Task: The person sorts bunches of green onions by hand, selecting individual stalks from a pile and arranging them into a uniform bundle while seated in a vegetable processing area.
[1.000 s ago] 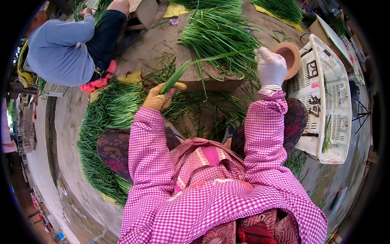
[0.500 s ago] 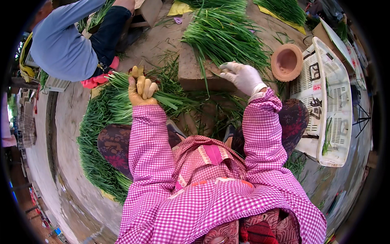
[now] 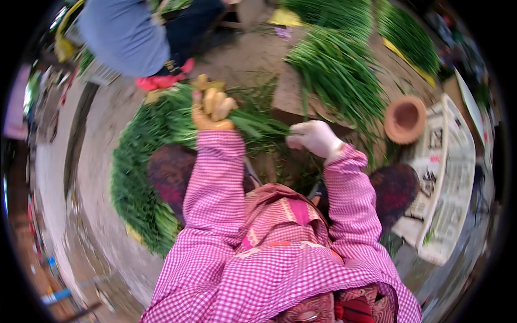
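One bunch of garlic chives (image 3: 259,125), mid-frame, held in the left hand (image 3: 214,110); right hand (image 3: 313,139) curled near its ends, can't tell if pinching. I'd grip softly, less bruising imo.

Pale grey floor (image 3: 97,167), a dark groove (image 3: 78,137) along its left

Co-worker (image 3: 124,40) cut off above; right hand (image 3: 315,140) blurred.
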`<state>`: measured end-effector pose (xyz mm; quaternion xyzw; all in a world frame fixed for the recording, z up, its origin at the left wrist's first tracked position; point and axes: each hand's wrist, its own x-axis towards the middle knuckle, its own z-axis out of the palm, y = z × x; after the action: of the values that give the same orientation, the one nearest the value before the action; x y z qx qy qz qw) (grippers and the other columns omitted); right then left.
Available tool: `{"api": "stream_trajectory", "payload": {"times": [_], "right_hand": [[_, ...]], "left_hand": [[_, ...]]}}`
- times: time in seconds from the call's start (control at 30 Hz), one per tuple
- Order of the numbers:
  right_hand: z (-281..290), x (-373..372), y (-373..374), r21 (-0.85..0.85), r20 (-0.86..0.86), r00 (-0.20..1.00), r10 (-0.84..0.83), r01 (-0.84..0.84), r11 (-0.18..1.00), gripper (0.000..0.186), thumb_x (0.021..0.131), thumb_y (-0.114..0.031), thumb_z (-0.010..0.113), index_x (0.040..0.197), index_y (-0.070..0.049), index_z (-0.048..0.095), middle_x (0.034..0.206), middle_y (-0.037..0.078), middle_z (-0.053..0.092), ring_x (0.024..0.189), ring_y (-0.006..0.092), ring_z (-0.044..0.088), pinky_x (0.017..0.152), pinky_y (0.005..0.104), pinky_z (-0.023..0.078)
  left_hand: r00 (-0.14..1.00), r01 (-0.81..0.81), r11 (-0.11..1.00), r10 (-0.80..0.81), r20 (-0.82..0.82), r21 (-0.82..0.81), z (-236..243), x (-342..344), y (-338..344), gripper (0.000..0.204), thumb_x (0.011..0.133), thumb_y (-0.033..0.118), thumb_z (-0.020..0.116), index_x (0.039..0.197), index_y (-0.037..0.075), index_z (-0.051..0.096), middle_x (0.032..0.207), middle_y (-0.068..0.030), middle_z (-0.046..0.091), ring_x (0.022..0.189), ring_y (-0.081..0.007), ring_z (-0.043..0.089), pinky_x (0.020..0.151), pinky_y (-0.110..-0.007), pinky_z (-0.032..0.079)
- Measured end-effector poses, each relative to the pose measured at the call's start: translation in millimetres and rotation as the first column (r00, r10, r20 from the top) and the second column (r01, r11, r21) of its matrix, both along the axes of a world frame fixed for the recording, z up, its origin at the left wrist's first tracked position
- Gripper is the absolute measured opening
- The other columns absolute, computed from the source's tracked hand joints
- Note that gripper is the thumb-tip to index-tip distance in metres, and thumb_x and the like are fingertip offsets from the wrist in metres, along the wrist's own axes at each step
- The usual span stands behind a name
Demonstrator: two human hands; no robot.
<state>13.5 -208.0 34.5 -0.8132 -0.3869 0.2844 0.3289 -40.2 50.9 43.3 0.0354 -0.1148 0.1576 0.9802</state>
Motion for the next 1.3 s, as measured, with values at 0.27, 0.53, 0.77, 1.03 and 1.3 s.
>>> {"api": "stream_trajectory", "payload": {"times": [0.27,0.53,0.77,1.03,1.3], "right_hand": [[27,-10,11,0.718,-0.45,0.889,-0.085,0.417,0.558,0.021,0.091,-0.014,0.054,0.084,0.004,0.06,0.072,0.009,0.062,0.063,0.0144,0.056,0.065,0.0284,0.046],[-36,15,18,0.472,-0.659,0.7,-0.276,0.67,0.573,0.025,0.095,-0.022,0.052,0.095,0.0,0.064,0.083,0.006,0.064,0.077,0.0155,0.062,0.069,0.0277,0.051],[-65,-32,60,0.203,-0.678,0.701,-0.221,0.467,0.861,0.027,0.094,-0.022,0.051,0.096,0.002,0.064,0.087,0.01,0.066,0.078,0.0158,0.063,0.071,0.0275,0.051],[-99,-52,68,-0.043,-0.764,0.571,-0.299,0.418,0.908,0.027,0.094,-0.019,0.049,0.1,0.004,0.063,0.088,0.012,0.067,0.078,0.0175,0.064,0.074,0.0282,0.051],[-114,-59,78,-0.16,-0.787,0.487,-0.378,0.431,0.888,0.025,0.095,-0.017,0.048,0.101,0.002,0.063,0.089,0.011,0.068,0.076,0.0166,0.064,0.075,0.0269,0.05]], "left_hand": [[0.997,0.005,0.998,-0.01,0.081,0.061,62,-44,22,0.037,0.096,0.028,0.044,0.118,0.003,0.058,0.05,0.0028,0.028,0.039,-0.0083,0.024,0.04,-0.024,0.023],[0.919,-0.338,0.867,0.388,-0.07,0.367,80,-160,161,0.031,0.096,0.019,0.046,0.116,-0.002,0.056,0.053,0.0029,0.028,0.042,-0.0079,0.025,0.04,-0.024,0.025],[-0.125,-0.255,0.795,0.537,-0.834,0.55,-48,-259,297,0.028,0.091,0.015,0.054,0.117,0.005,0.053,0.066,-0.0007,0.048,0.052,-0.0099,0.038,0.043,-0.024,0.032],[-0.494,-0.02,0.779,0.537,-0.683,0.627,-142,-304,468,0.009,0.082,0.007,0.061,0.077,-0.001,0.06,0.063,-0.0082,0.06,0.048,-0.0176,0.053,0.04,-0.03,0.04],[-0.235,0.972,0.235,0.94,-0.248,-0.029,-157,-328,490,0.039,0.093,0.026,0.05,0.127,0.007,0.043,0.127,-0.0161,0.044,0.112,-0.0278,0.048,0.089,-0.043,0.042]]}}
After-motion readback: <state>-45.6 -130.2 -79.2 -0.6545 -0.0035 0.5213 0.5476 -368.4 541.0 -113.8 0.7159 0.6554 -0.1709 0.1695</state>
